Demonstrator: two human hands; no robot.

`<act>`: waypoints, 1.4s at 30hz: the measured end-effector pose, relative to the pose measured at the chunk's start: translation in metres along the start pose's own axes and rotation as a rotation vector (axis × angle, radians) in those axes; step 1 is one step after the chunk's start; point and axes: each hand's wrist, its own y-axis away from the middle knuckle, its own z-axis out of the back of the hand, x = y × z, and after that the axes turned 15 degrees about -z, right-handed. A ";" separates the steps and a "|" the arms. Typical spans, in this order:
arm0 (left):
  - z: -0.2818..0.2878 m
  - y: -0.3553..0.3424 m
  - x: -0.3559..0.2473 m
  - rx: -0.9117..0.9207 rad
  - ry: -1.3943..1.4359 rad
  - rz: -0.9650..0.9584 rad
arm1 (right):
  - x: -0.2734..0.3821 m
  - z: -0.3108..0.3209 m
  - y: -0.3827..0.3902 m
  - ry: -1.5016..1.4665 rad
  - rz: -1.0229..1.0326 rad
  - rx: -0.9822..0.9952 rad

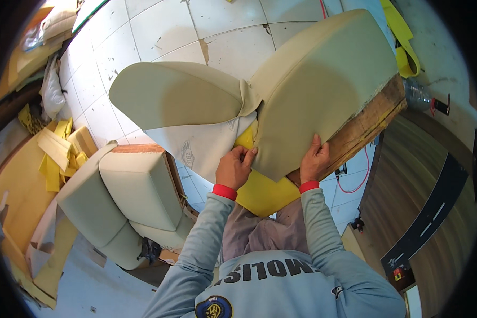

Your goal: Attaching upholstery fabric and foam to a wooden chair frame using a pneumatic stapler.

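Across my lap leans a large beige upholstered cushion (323, 79) with a bare wooden frame board (360, 127) along its lower right edge. Its beige cover (180, 95) spreads out to the left, partly folded back so the pale underside (196, 143) shows. Yellow foam (267, 192) is exposed below the cover. My left hand (235, 168) pinches the cover's edge beside the foam, thumb and forefinger together. With its thumb up on the fabric, my right hand (315, 161) grips the cushion's lower edge next to the board; its fingertips are partly hidden.
Finished beige seat cushions (138, 185) stand at the left. Behind them lie yellow foam scraps (58, 153) and a foam sheet (21, 180). At the right are a wood-grain panel (413, 185), a black strip (426, 217) and a red hose (355, 190). Yellow strips (400, 32) hang far right.
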 end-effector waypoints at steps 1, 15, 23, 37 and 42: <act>-0.002 -0.001 0.002 -0.011 -0.092 -0.051 | 0.001 0.001 0.005 0.019 -0.017 0.010; 0.005 0.006 0.011 0.050 -0.517 -0.300 | -0.030 -0.015 0.066 0.137 -0.009 -0.046; 0.002 0.015 0.019 -0.013 -0.696 -0.440 | -0.045 -0.017 0.076 0.267 0.095 -0.120; 0.001 0.020 0.030 -0.059 -0.708 -0.420 | -0.055 -0.018 0.076 0.183 0.130 -0.122; -0.009 0.013 0.018 -0.068 -0.467 -0.192 | -0.048 -0.015 0.075 0.072 0.090 -0.076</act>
